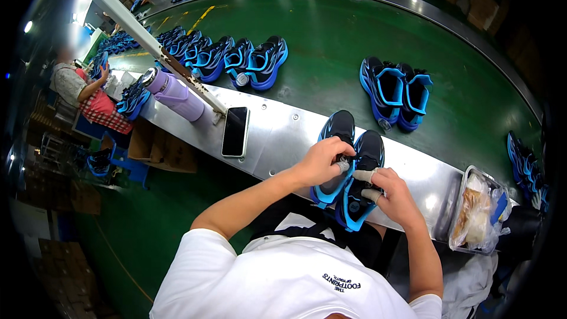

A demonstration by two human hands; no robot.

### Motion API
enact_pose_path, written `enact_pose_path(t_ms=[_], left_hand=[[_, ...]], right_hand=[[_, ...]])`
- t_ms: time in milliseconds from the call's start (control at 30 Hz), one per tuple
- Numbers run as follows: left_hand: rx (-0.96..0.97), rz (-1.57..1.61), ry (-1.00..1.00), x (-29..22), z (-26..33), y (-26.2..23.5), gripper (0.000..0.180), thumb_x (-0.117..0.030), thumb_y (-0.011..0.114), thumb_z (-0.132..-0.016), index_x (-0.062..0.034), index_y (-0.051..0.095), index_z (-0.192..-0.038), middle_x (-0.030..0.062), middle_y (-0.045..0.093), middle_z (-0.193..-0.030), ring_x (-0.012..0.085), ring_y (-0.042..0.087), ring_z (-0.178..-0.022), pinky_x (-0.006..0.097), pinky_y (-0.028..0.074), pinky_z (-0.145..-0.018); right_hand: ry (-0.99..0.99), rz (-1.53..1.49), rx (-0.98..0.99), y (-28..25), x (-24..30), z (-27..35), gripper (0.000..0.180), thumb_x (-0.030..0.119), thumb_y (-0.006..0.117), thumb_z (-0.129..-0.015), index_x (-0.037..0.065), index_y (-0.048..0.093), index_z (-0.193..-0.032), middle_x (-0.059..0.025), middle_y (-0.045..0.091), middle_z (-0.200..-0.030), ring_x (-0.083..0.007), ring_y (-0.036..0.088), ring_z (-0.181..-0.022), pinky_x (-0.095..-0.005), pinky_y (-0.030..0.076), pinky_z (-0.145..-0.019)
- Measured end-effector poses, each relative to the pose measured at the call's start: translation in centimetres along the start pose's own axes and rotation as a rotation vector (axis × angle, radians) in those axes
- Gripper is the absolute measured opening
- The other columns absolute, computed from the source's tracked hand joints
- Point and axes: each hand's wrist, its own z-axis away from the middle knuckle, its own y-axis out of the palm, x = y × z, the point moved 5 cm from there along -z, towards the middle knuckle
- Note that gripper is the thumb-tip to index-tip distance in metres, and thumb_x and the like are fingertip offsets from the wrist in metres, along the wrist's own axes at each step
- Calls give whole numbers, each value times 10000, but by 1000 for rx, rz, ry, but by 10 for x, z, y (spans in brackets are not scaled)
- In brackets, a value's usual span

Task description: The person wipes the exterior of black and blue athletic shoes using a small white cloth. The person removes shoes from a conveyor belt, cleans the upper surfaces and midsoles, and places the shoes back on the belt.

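Note:
A pair of black and blue sneakers stands side by side in front of me at the metal edge, toes pointing away: the left sneaker (341, 124) and the right sneaker (370, 145). My left hand (322, 162) reaches over the left sneaker, its fingers curled in a pinch at the lacing between the two shoes. On the right sneaker's collar and tongue, my right hand (388, 189) has its fingers bent around the upper. Pale coverings wrap some fingertips on both hands. The laces themselves are mostly hidden by my fingers.
Another sneaker pair (393, 91) stands on the green belt (325, 41), with a row of sneakers (221, 56) farther left. A phone (235, 132), a purple bottle (177, 95) and a slanted post (142, 35) are left. A tray (463, 242) holds bagged items at right. Co-workers stand left.

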Motion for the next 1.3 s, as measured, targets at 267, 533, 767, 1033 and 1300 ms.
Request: enact_pose_path(t_ms=[267, 533, 767, 1033, 1300], left_hand=[[-1, -86, 82, 0, 2, 4, 351, -75, 703, -779, -58, 630, -1121, 39, 537, -864, 150, 481, -694, 278, 442, -660], [-15, -69, -20, -5, 0, 5, 373, 13, 674, -740, -56, 633, -1104, 0, 523, -886, 116, 456, -721, 238, 416, -662], [-40, -78, 74, -49, 6, -4, 252, 13, 619, -842, -20, 649, -1089, 21, 604, -964, 99, 528, -768, 228, 452, -713], [440, 854, -788, -44, 79, 74, 267, -102, 484, -988, 31, 550, -1210, 128, 625, -1074, 151, 628, -768, 271, 529, -648], [230, 1310, -858, -41, 69, 102, 294, -112, 458, -996, 41, 500, -1243, 151, 584, -1212, 268, 645, -1039, 303, 552, -725]], right_hand=[[-73, -3, 10, -4, -1, 2, 443, 78, 724, -776, 128, 639, -1208, -95, 536, -873, -270, 543, -819, -367, 461, -736], [-84, -104, -49, -5, -11, 1, 475, 125, 726, -802, 152, 622, -1264, -86, 567, -866, -251, 569, -836, -356, 473, -755], [43, 74, -216, -4, -24, 8, 389, 105, 732, -785, 126, 673, -1169, -73, 546, -844, -204, 534, -769, -324, 457, -711], [59, -48, -181, 10, -26, 8, 473, 104, 754, -754, 137, 654, -1216, -31, 519, -834, -150, 484, -735, -285, 425, -669], [75, -55, -144, 14, -30, 12, 485, 55, 717, -756, 123, 651, -1231, -1, 544, -827, -121, 415, -704, -252, 401, -650]])
